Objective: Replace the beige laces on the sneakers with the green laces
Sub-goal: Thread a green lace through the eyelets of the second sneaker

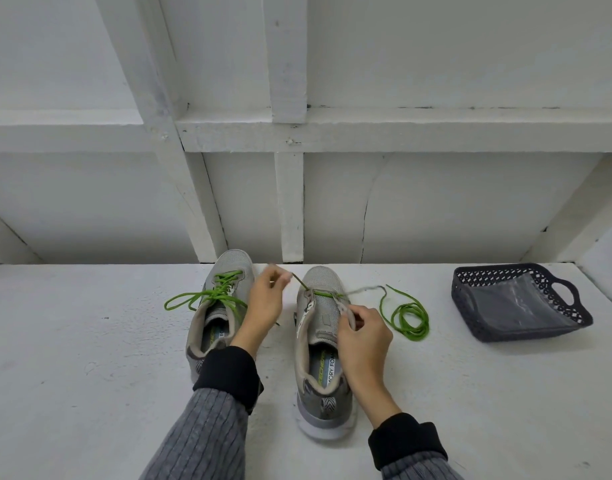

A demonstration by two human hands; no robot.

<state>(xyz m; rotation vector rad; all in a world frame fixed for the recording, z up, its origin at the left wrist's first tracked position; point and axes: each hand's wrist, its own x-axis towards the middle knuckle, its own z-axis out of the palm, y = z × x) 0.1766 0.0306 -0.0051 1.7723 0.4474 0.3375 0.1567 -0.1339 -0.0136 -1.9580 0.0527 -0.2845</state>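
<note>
Two grey sneakers stand side by side, toes pointing away from me. The left sneaker (pixel 224 306) is fully laced with a green lace tied in a bow (pixel 207 296). The right sneaker (pixel 320 334) has a green lace (pixel 406 317) threaded across its lowest eyelets, with the long end coiled on the surface to its right. My left hand (pixel 263 303) pinches the short end of that lace and holds it taut above the gap between the shoes. My right hand (pixel 361 337) pinches the right eyelet flap of the right sneaker.
A dark plastic basket (pixel 519 303) holding a clear plastic bag sits at the right. The shoes rest on a white painted surface (pixel 89 358) that ends at a white panelled wall with wooden posts (pixel 289 202) just beyond the toes.
</note>
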